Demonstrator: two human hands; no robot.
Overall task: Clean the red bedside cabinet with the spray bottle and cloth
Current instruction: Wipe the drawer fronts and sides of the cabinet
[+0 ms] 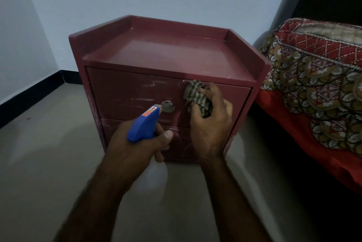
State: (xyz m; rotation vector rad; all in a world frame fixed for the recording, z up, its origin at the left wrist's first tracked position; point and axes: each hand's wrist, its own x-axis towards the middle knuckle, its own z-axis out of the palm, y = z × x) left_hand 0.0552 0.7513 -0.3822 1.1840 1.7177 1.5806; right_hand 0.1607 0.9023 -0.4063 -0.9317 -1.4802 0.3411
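The red bedside cabinet point(168, 54) stands on the floor against the wall, with a raised rim round its top and two drawers in front. A round metal knob point(168, 106) sits in the middle of the upper drawer. My left hand point(137, 144) grips a spray bottle point(144, 124) with a blue head, its nozzle pointing at the knob; its pale body hangs blurred below my fist. My right hand point(210, 118) holds a bunched striped cloth point(196, 97) against the right part of the upper drawer front, which shows pale streaks.
A bed with a red sheet and a patterned quilt point(317, 89) stands close to the cabinet's right side. Beige tiled floor point(49, 153) spreads to the left and front. A white wall with a dark skirting point(31, 93) runs behind and left.
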